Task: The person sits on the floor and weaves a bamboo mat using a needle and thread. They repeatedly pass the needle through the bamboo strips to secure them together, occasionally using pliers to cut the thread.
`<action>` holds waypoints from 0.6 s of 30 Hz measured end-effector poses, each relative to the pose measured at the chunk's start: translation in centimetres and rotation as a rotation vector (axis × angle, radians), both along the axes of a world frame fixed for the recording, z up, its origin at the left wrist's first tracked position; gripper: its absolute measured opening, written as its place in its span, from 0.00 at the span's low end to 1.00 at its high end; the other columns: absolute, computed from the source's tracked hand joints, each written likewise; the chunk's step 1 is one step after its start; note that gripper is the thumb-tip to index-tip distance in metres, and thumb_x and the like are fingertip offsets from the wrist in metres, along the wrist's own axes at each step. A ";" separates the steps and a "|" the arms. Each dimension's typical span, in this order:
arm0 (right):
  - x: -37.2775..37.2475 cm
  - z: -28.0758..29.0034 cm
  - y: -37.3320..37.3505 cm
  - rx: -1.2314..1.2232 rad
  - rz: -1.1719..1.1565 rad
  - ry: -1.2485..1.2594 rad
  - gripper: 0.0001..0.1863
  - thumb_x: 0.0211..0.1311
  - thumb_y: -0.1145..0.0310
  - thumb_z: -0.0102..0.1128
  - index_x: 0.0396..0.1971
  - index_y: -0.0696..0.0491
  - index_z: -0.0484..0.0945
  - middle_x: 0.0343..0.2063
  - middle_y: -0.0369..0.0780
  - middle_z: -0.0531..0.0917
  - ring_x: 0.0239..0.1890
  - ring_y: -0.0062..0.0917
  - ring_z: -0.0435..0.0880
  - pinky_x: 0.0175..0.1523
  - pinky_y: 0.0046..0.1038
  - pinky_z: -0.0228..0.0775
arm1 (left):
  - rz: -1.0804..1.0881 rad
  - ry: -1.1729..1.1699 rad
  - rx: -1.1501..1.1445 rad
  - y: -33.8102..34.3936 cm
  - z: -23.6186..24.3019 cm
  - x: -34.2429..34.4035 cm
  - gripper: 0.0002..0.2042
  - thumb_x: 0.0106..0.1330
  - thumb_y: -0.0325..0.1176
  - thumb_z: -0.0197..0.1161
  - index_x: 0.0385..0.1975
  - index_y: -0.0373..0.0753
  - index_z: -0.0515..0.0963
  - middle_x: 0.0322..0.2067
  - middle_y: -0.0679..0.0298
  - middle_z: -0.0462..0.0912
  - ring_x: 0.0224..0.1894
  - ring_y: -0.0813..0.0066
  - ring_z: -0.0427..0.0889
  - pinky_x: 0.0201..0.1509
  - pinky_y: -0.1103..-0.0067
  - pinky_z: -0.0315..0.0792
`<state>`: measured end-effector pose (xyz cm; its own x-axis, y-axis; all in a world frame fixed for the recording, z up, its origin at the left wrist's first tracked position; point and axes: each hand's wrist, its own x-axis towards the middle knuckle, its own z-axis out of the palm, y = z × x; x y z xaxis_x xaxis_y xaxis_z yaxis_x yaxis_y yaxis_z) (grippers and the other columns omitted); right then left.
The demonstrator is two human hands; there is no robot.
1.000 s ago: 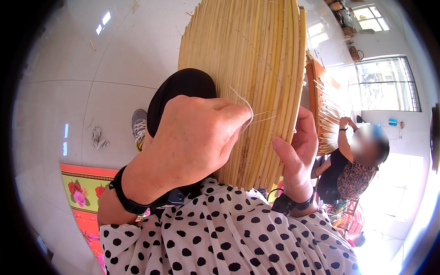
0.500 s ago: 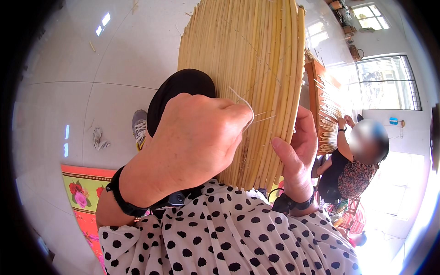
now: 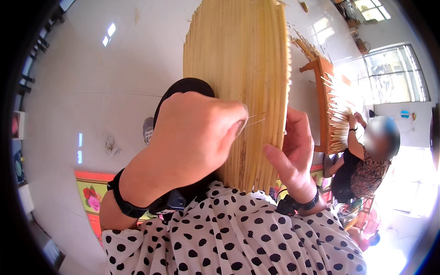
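Observation:
A thick panel of pale straw stalks (image 3: 238, 55), laid side by side and bound together, stretches away from my lap. My left hand (image 3: 190, 130) is closed in a fist over its left part, pinching a thin thread (image 3: 256, 120). Two strands run taut from that fist to the stalks near the right edge. My right hand (image 3: 295, 156) grips this right edge, thumb on the upper face and the other fingers curled around the side, partly hidden. Whether a needle is in either hand cannot be seen.
My black-covered knee (image 3: 185, 85) sits under the panel's left side. At right, another person (image 3: 366, 169) works over an orange wooden bench (image 3: 323, 105) carrying loose stalks. A flowered mat (image 3: 94, 197) and a crumpled scrap (image 3: 111, 145) lie on the pale tiled floor.
The whole view has shifted slightly, showing more of the bench at right. My left fist still pulls the thread; the loose end above it no longer shows. My right hand keeps its hold.

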<state>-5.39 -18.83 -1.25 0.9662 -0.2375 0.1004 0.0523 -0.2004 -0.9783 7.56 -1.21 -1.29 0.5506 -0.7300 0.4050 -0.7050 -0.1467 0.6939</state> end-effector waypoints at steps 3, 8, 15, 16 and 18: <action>-0.1 -0.4 -0.1 0.024 -0.010 0.019 0.32 0.50 0.80 0.62 0.57 0.62 0.64 0.55 0.45 0.71 0.58 0.28 0.73 0.58 0.32 0.72 | -0.045 0.052 -0.038 -0.1 0.0 0.4 0.06 0.57 0.18 0.60 0.32 0.33 0.81 0.16 0.59 0.77 0.14 0.71 0.73 0.19 0.80 0.64; 0.6 -1.2 -0.5 -0.064 0.018 -0.108 0.34 0.45 0.75 0.67 0.56 0.60 0.67 0.53 0.46 0.70 0.51 0.30 0.76 0.50 0.30 0.76 | -0.086 0.148 0.082 0.1 1.3 0.7 0.10 0.57 0.17 0.59 0.37 0.32 0.82 0.17 0.61 0.77 0.16 0.75 0.73 0.20 0.81 0.65; 0.9 -2.4 -1.7 0.016 0.120 -0.273 0.31 0.53 0.67 0.66 0.56 0.64 0.67 0.50 0.51 0.71 0.49 0.39 0.77 0.48 0.31 0.76 | -0.034 0.085 0.219 0.3 2.5 0.4 0.10 0.59 0.17 0.62 0.39 0.35 0.82 0.19 0.62 0.79 0.17 0.76 0.76 0.22 0.81 0.68; 1.1 -2.8 -1.8 0.002 0.146 -0.299 0.31 0.56 0.64 0.64 0.57 0.64 0.67 0.52 0.52 0.70 0.51 0.38 0.75 0.49 0.31 0.75 | -0.036 0.073 0.212 0.4 2.5 0.5 0.10 0.59 0.17 0.62 0.39 0.35 0.82 0.19 0.62 0.79 0.17 0.76 0.76 0.22 0.82 0.68; 1.5 -3.6 -2.3 -0.022 0.208 -0.344 0.33 0.62 0.57 0.60 0.60 0.64 0.65 0.56 0.52 0.67 0.55 0.34 0.73 0.50 0.31 0.75 | -0.026 0.071 0.211 0.6 2.5 0.5 0.10 0.59 0.17 0.63 0.40 0.34 0.81 0.18 0.62 0.78 0.17 0.76 0.76 0.22 0.82 0.68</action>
<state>-3.85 -21.13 -4.85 0.9025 -0.0349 0.4292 0.4177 -0.1718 -0.8922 8.08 -0.58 1.17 0.5521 -0.8088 0.2023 -0.6606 -0.2764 0.6980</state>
